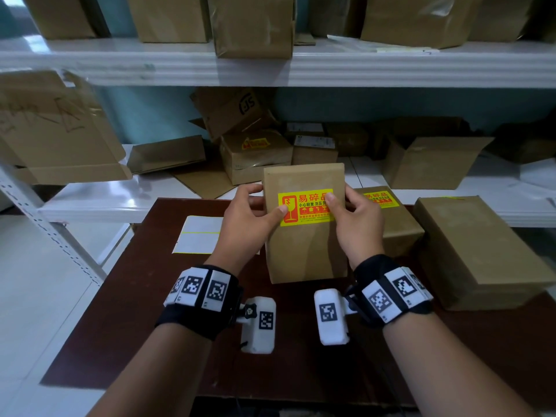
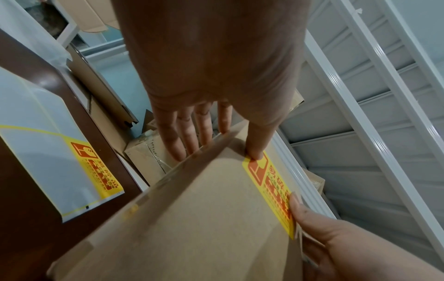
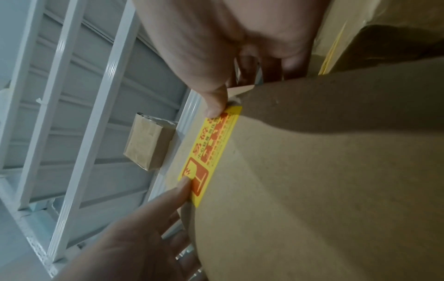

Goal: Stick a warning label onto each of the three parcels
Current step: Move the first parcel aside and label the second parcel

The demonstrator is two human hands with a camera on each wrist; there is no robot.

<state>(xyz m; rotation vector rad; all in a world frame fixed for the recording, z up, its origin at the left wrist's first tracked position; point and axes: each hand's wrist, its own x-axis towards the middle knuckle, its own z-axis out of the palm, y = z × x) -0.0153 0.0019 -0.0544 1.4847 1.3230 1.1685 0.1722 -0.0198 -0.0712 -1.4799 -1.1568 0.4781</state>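
I hold a brown parcel (image 1: 305, 251) tilted up over the dark table (image 1: 144, 326). A yellow warning label (image 1: 305, 207) lies across its upper face. My left hand (image 1: 255, 212) grips the parcel's left edge, thumb (image 2: 258, 148) on the label's left end and fingers behind. My right hand (image 1: 355, 215) grips the right edge, thumb (image 3: 215, 106) on the label's right end. A second parcel (image 1: 400, 230) behind my right hand carries its own yellow label (image 1: 380, 198). A third, larger parcel (image 1: 469, 245) lies at the right, its visible faces bare.
A white backing sheet (image 1: 201, 233) lies on the table left of my hands; the left wrist view shows one yellow label (image 2: 96, 171) on it. Beyond the table runs a white shelf (image 1: 105, 200) crowded with cardboard boxes (image 1: 255, 158), with more boxes on the shelf above.
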